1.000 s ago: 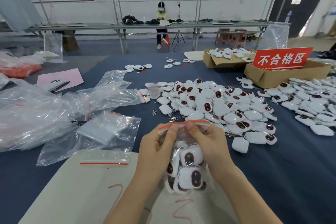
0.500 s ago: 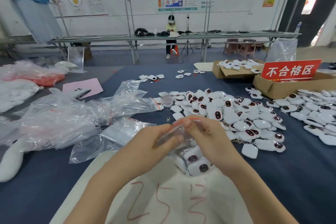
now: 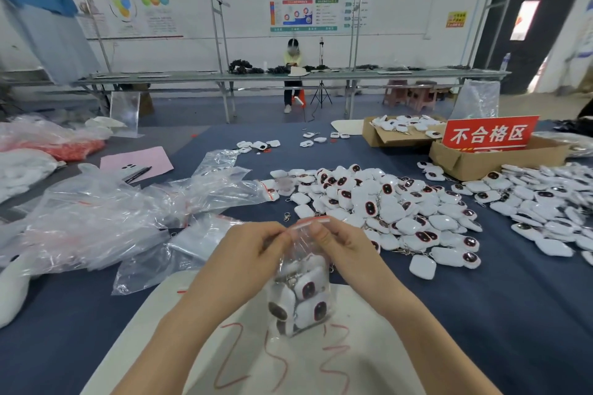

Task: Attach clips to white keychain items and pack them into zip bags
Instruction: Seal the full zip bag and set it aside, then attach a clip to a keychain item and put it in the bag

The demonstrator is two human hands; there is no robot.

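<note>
Zip bag (image 3: 301, 266) hangs upright in front of you, long axis vertical, with the white keychain items (image 3: 309, 290) bunched in its lower half. Can't tell if its bottom touches the white sheet (image 3: 369, 346). The red zip strip (image 3: 313, 221) runs left-right across the top, right at your fingertips. Your left hand (image 3: 253, 250) pinches the strip's left end and your right hand (image 3: 349, 250) pinches the right part, thumb on the near face; both are equally close. Sealing likely means sliding along that horizontal line, not down. Can't tell if it's fully closed. The loose pile (image 3: 385, 202) lies beyond, to the right.
</note>
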